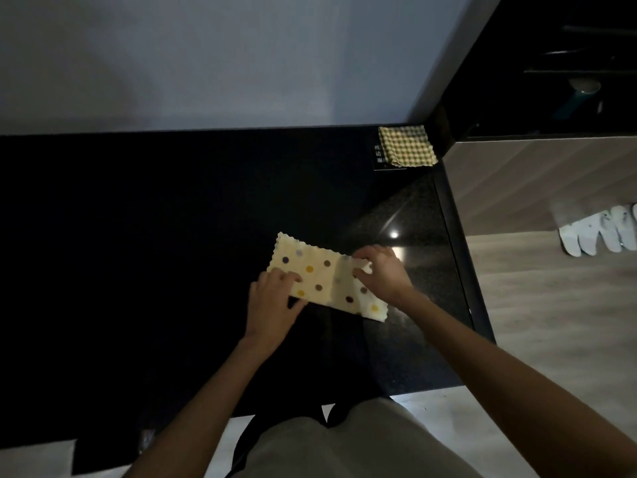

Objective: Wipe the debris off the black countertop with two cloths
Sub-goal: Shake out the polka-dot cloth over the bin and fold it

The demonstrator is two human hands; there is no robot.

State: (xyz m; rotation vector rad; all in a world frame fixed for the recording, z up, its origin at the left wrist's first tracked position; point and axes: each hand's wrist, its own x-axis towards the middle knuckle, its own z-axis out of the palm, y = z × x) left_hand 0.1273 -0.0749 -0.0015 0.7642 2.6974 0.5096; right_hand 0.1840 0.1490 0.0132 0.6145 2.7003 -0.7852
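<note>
A cream cloth with coloured dots (320,274) lies on the black countertop (172,236), its right part folded over. My left hand (272,301) pinches its near left corner, thumb under the edge and fingers on top. My right hand (382,270) grips the folded right end with curled fingers. A second cloth, yellow and dark checked (406,145), lies folded at the counter's far right corner, away from both hands. The counter is too dark for any debris to show.
A pale wall (206,63) runs along the counter's far edge. The counter's right edge (462,257) drops to a wooden floor with white slippers (599,232). A small label with characters (379,154) sits beside the checked cloth. Dark shelving (551,63) stands at the upper right.
</note>
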